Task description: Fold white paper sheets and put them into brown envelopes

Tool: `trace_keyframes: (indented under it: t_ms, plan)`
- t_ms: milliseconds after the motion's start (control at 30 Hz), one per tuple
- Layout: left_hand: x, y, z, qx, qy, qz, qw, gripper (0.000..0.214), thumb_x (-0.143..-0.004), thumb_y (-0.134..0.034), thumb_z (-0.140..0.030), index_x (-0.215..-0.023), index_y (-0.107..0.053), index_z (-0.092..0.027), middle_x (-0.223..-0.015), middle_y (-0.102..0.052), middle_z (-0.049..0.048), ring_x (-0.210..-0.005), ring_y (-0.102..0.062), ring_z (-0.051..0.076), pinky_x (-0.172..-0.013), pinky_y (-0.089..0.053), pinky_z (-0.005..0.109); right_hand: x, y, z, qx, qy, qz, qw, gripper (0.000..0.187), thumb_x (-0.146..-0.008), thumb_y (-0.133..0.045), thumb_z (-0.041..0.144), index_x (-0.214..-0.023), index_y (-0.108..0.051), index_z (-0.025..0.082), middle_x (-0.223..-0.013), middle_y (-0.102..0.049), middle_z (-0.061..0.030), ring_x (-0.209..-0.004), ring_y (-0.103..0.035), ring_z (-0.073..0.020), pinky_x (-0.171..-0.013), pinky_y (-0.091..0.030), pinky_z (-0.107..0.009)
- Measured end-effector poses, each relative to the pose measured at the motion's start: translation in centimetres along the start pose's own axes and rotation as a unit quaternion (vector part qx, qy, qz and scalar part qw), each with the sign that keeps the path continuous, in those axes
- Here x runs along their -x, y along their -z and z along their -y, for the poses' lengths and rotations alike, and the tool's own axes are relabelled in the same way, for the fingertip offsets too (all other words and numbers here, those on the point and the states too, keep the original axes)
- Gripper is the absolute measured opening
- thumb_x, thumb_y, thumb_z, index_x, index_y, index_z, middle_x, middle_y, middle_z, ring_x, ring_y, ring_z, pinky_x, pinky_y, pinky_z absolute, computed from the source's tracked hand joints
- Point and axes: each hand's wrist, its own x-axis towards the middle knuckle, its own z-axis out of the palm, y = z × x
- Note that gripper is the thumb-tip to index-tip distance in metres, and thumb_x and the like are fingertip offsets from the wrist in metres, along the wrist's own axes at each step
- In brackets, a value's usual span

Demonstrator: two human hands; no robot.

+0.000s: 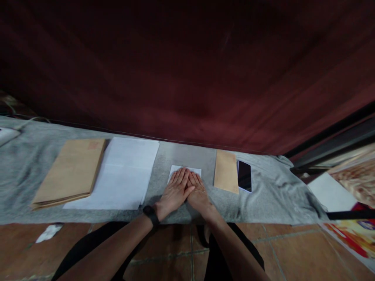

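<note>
Both palms press down flat on a small white sheet of paper (175, 168), which looks folded and shows only along its top and side edges. My left hand (176, 186) lies with fingers stretched out, its thumb over the edge of the other hand. Beside it, touching, my right hand (198, 191) is also flat with fingers extended. To the right is a single brown envelope (226, 171). Left of my hands lies a stack of white paper (129, 173), partly covered by a pile of brown envelopes (72, 168).
A grey cloth (272, 187) covers the narrow surface. A dark phone (244, 176) lies beside the single envelope. Behind rises a dark red panel (187, 78). Below is a tiled floor (299, 249) with a scrap of white paper (49, 233); a white device (7, 134) sits far left.
</note>
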Motion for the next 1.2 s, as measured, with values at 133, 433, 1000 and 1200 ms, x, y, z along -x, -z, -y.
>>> trace_keyframes:
  t_ms: [133,433,1000,1200]
  plan:
    - [0.1,-0.9,0.1,-0.008,0.03,-0.011,0.999,0.077,-0.101,-0.028,-0.06,-0.157,-0.031,-0.007,-0.161,-0.037,0.0191,-0.153,-0.028,0.028,-0.124,-0.025,0.046,0.2,0.1,0.2,0.024,0.003,-0.009,1.0,0.062,-0.097,-0.04,0.013,-0.158,-0.031,0.012,-0.164,-0.032,-0.0115,-0.153,-0.027,-0.0233,-0.126,-0.022,-0.046]
    - [0.0,-1.1,0.8,-0.041,0.04,0.004,0.998,0.079,-0.101,-0.026,-0.061,-0.154,-0.036,-0.003,-0.162,-0.035,0.0201,-0.154,-0.024,0.028,-0.126,-0.02,0.046,0.0,0.4,-0.4,0.024,-0.037,0.0,0.999,0.055,-0.105,-0.031,0.024,-0.158,-0.031,0.011,-0.162,-0.035,-0.0116,-0.152,-0.029,-0.0226,-0.124,-0.023,-0.045]
    - [0.5,-0.2,2.2,-0.065,0.084,0.013,0.994,0.077,-0.101,-0.028,-0.057,-0.155,-0.032,-0.002,-0.162,-0.033,0.0214,-0.154,-0.023,0.03,-0.125,-0.021,0.049,1.1,1.4,-1.5,0.014,-0.097,-0.019,0.995,0.055,-0.108,-0.033,0.034,-0.157,-0.034,0.01,-0.161,-0.037,-0.0138,-0.15,-0.033,-0.025,-0.123,-0.026,-0.046]
    - [0.9,-0.1,3.0,-0.07,0.09,0.005,0.993,0.078,-0.1,-0.03,-0.057,-0.156,-0.031,-0.003,-0.162,-0.033,0.0216,-0.155,-0.022,0.029,-0.125,-0.02,0.049,1.4,1.6,-1.7,0.023,-0.107,-0.021,0.994,0.058,-0.108,-0.033,0.04,-0.155,-0.037,0.007,-0.16,-0.037,-0.0155,-0.149,-0.036,-0.027,-0.122,-0.028,-0.046]
